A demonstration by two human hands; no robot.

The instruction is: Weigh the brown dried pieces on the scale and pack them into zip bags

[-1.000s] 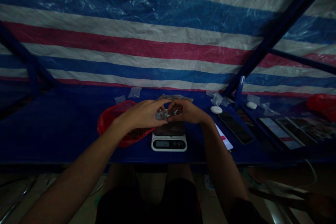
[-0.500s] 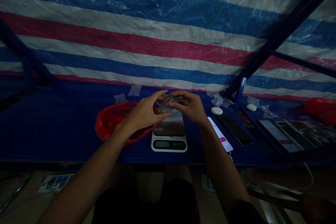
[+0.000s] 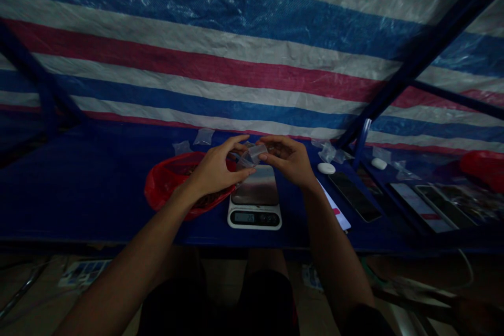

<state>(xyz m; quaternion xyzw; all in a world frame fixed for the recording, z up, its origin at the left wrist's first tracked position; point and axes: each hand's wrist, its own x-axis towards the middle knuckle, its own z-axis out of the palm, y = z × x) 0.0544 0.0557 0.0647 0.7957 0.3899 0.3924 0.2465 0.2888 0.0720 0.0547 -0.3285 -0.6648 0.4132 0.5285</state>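
Observation:
Above the back of a small digital scale (image 3: 255, 194), a clear plastic bag (image 3: 252, 154) is held between both hands. My left hand (image 3: 220, 165) closes on the bag's left side with thumb and fingers. From the right, my right hand (image 3: 286, 160) pinches the bag between thumb and fingertips. The scale has a metal plate and a lit display that seems to read 26. Left of it, partly behind my left forearm, lies an open red plastic bag (image 3: 161, 184) with small brownish pieces inside, too dark to name.
Small clear bags (image 3: 203, 136) lie at the back of the blue table (image 3: 86, 189). To the right are a lit phone (image 3: 337, 210), a dark phone (image 3: 356, 197), a white earbud case (image 3: 326, 168) and another red bag (image 3: 484, 168). A blue metal post (image 3: 361, 139) rises behind them.
The clear bag between my hands has turned and spread a little, showing a flatter face. Both hands stay in nearly the same place, and the view has shifted slightly.

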